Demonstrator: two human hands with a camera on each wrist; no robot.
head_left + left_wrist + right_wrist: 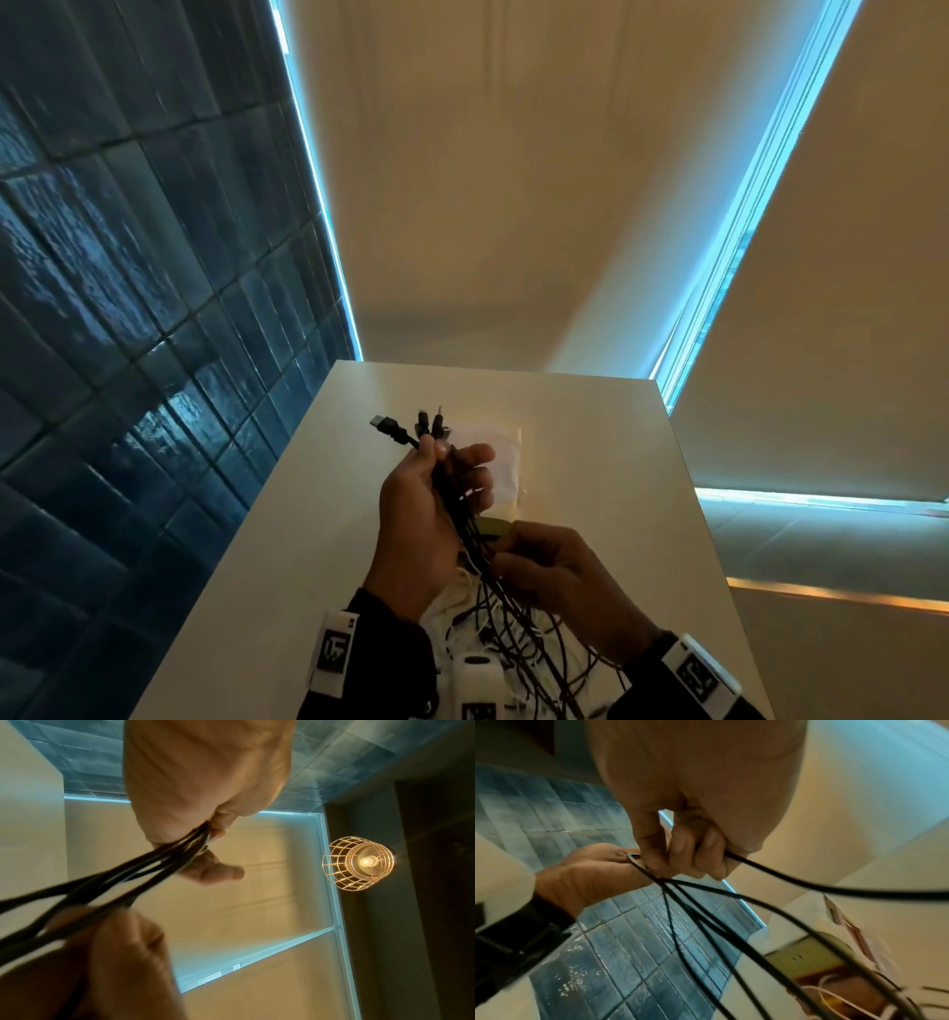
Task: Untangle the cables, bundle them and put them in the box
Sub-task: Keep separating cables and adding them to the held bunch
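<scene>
Black cables (464,519), plugs up, gathered in left hand (418,519).

White table (308,539), loose cables (513,632)

White table (590,437), plain top, set w/ far edge against window. Wall to left: dark blue glossy tiles (128,308), rectangular, reflections visible. Window covered by beige roller blinds (488,205), two panels; bluish daylight leaks at blind edges and along the frame (760,205) btwn panels. Wire-cage pendant lamp (358,863), bulb lit, warm light, seen in left wrist view. Dark wall beside lamp.
</scene>
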